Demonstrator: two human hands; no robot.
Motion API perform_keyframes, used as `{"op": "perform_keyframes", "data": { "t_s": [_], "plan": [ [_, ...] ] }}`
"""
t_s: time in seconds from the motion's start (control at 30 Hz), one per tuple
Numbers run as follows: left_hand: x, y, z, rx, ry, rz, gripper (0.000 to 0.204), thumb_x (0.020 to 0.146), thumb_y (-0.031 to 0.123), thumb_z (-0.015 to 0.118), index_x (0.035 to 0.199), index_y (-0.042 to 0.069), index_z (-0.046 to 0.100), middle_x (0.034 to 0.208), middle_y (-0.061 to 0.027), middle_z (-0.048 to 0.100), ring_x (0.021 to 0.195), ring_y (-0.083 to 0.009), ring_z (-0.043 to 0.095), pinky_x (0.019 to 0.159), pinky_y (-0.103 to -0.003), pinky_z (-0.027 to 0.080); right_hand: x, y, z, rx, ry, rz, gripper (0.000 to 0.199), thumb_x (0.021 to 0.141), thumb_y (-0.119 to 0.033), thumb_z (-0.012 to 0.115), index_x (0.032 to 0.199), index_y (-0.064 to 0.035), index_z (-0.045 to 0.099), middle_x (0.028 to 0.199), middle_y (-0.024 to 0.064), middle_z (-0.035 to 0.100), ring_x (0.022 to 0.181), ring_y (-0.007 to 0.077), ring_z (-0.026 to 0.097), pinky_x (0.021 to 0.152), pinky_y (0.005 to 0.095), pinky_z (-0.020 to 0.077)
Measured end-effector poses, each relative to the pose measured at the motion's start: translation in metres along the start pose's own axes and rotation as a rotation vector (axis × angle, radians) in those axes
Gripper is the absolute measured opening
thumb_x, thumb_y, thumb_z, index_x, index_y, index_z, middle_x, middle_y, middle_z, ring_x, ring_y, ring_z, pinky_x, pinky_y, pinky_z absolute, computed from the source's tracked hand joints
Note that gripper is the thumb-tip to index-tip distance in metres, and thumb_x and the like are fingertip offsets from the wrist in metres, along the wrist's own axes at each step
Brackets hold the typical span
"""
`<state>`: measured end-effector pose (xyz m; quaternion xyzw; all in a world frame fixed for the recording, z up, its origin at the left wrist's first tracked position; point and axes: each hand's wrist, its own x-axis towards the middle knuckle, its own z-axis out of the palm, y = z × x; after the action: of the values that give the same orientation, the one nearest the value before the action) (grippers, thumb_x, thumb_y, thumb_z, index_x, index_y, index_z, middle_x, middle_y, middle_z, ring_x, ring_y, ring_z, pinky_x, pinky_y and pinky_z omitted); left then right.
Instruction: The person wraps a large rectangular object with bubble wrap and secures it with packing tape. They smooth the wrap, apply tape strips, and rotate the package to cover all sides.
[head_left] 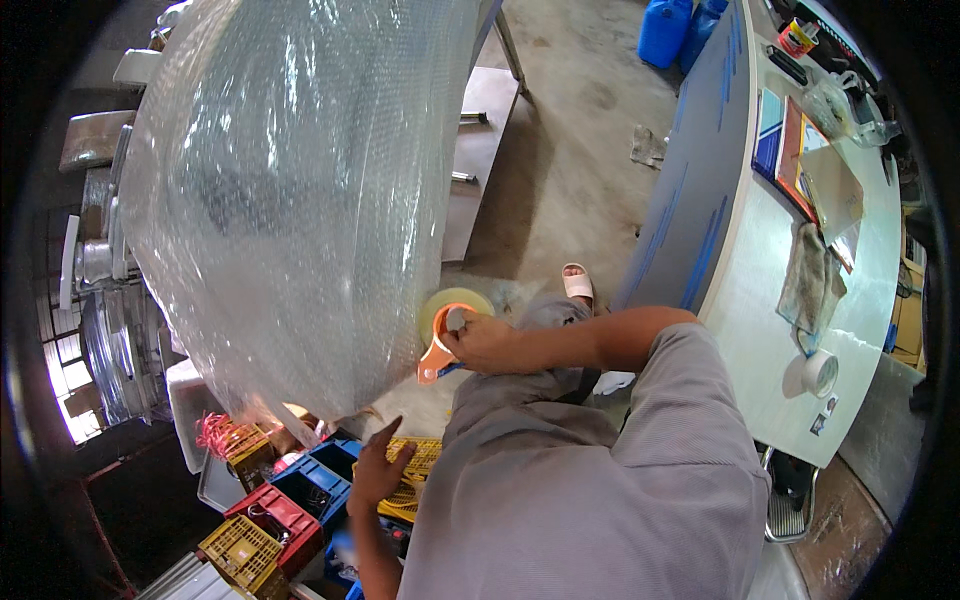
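A large bundle in clear bubble wrap (290,200) stands in front of me and fills the upper left. At its lower right edge, my right hand (484,343) is closed round an orange tape dispenser (432,364). The dispenser carries a wide roll of yellowish clear tape (480,300). Whether tape runs from it onto the wrap cannot be made out. My left hand (376,474) is held below the bundle, fingers apart and holding nothing visible. It is above a yellow plastic crate (425,460).
Blue (318,482), red (296,518) and yellow bins (240,552) crowd the lower left. To the right runs a pale desk (750,350) bearing booklets (795,150), a rag (810,280) and a white tape roll (820,373). Blue jerrycans (664,30) stand beyond.
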<state>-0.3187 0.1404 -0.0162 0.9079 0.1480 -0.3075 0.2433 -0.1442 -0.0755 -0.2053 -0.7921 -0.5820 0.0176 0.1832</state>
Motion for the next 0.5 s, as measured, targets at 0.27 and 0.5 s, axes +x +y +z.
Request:
{"op": "perform_keyframes", "data": {
  "t_s": [0.27, 0.5],
  "plan": [
    [0.028, 0.076, -0.008, -0.14, 0.031, 0.195, 0.053, 0.095, 0.026, 0.065, 0.14, 0.001, 0.053, 0.13, -0.026, 0.062, 0.121, -0.0413, 0.059, 0.105, -0.047, 0.045, -0.001, 0.0, 0.012, -0.005, 0.039, -0.003, 0.046, 0.092, -0.027, 0.054, 0.123, 0.0068, 0.053, 0.077, 0.0063, 0.068, 0.066, 0.0234, 0.066, 0.081, 0.0349, 0.0429],
    [0.076, 0.113, -0.029, -0.099, 0.44, 0.55, 0.041, 0.095, 0.012, 0.061, 0.133, -0.001, 0.057, 0.127, -0.0243, 0.063, 0.119, -0.04, 0.061, 0.101, -0.046, 0.048, -0.01, -0.007, 0.001, -0.048, 0.063, 0.053, 0.035, 0.088, -0.027, 0.059, 0.109, 0.0016, 0.055, 0.069, 0.0067, 0.065, 0.063, 0.0234, 0.064, 0.077, 0.0355, 0.041]
  ]
}}
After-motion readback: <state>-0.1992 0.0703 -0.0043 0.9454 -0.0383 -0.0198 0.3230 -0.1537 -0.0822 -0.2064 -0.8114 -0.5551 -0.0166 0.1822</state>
